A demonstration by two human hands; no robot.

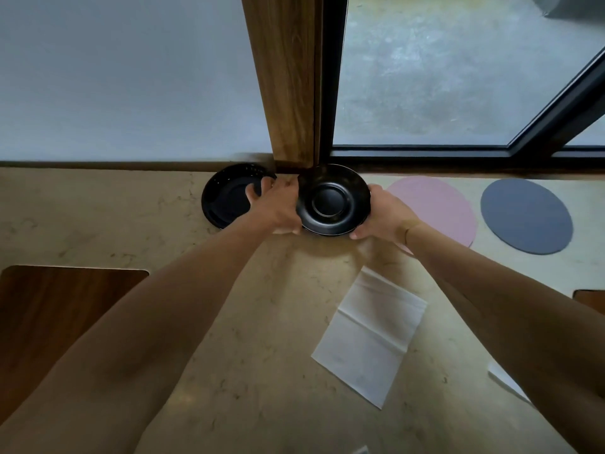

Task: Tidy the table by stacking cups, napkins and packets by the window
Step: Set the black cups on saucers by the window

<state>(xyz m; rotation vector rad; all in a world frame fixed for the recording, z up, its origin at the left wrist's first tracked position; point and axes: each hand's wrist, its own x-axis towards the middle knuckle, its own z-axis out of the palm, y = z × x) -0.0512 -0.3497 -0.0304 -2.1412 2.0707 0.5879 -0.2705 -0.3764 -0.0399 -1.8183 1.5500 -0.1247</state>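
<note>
Both hands, left hand [278, 204] and right hand [384, 214], are gripping one glossy round black saucer [332, 201] by the wooden post [288, 80]; a second black saucer [226, 199] is lying just left, and one creased white napkin [370, 335] nearer.

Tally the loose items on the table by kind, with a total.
Black saucers: 2, the held saucer and the other saucer left of it
Round mats: 2, the pink mat and the grey mat
White napkins: 2, the unfolded napkin and the partly hidden napkin
Total: 6
</note>
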